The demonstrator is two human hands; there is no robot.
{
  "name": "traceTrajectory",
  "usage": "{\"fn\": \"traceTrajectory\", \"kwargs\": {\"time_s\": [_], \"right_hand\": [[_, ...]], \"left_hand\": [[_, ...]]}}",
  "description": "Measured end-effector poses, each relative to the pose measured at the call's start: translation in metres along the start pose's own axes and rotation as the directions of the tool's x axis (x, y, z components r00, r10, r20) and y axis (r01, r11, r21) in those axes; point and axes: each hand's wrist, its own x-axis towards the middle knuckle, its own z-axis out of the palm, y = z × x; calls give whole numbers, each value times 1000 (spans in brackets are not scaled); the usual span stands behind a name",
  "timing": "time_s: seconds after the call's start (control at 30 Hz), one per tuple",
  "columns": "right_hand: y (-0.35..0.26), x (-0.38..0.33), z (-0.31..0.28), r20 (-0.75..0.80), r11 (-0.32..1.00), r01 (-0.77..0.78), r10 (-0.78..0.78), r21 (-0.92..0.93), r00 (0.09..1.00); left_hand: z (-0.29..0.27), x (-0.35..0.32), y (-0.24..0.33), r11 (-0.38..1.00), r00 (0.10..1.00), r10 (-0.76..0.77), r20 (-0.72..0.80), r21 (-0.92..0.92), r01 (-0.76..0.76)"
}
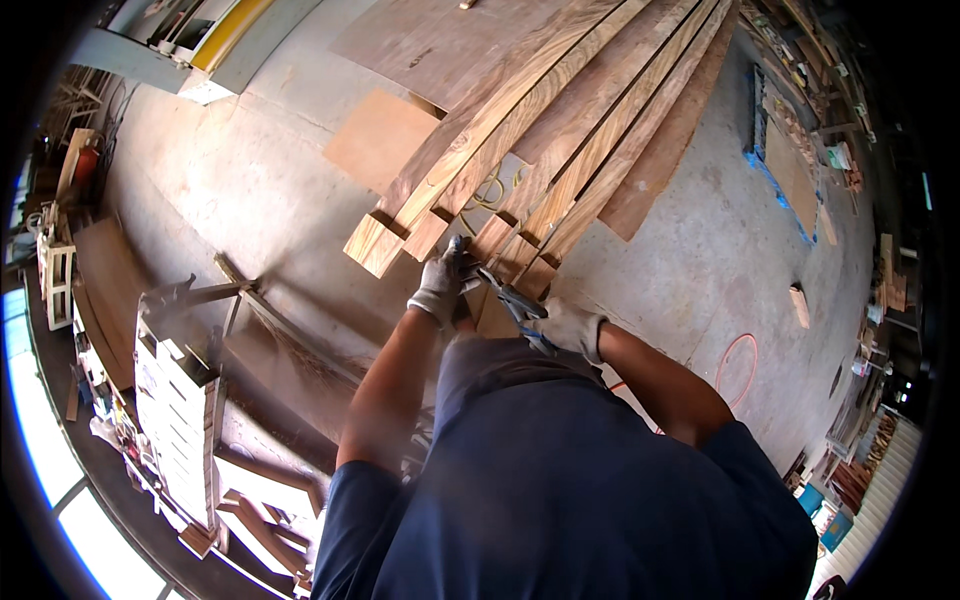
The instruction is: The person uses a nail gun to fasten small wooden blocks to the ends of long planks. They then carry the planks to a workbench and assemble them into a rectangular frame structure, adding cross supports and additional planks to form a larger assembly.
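Note:
My right hand point(571, 330), in a pale work glove, is closed around the dark handles of a pliers-like hand tool point(518, 303). The tool's narrow end points up and left toward the near ends of several long wooden boards point(560, 85) with striped grain. Short wooden blocks point(377, 246) sit at those board ends. Just left of the tool's tip is my left hand point(438, 286), gloved with dark fingertips. Its fingers are bent together beside the blocks, and what they hold is too small to make out.
Flat brown panels point(380, 138) lie under and beside the boards. A thin yellow hose point(490, 190) coils beneath them. A slatted wooden frame point(178, 420) stands at left, a machine with a yellow strip point(230, 35) at upper left. On the right floor are a red hose point(738, 370) and a wood offcut point(800, 306).

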Motion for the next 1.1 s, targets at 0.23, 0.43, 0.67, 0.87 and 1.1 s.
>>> {"fn": "traceTrajectory", "kwargs": {"time_s": [0.23,0.43,0.67,0.87,1.1], "right_hand": [[-25,3,24,-112,996,-76,70,-53,991],[-14,9,35,-134,982,-110,131,152,982],[-46,-18,54,-351,817,-145,-75,-559,933],[-36,-13,59,-377,907,-158,-1,-390,926],[11,21,60,-378,986,-63,-1,-157,926]], "left_hand": [[-13,-11,-24,978,995,-2,98,-205,22],[-14,-15,-24,976,992,30,123,-218,-3],[-16,-14,-30,958,975,67,210,-288,-3],[-12,-26,-23,953,971,75,225,-303,-4],[-18,-22,-24,977,975,79,207,-209,-35]]}}
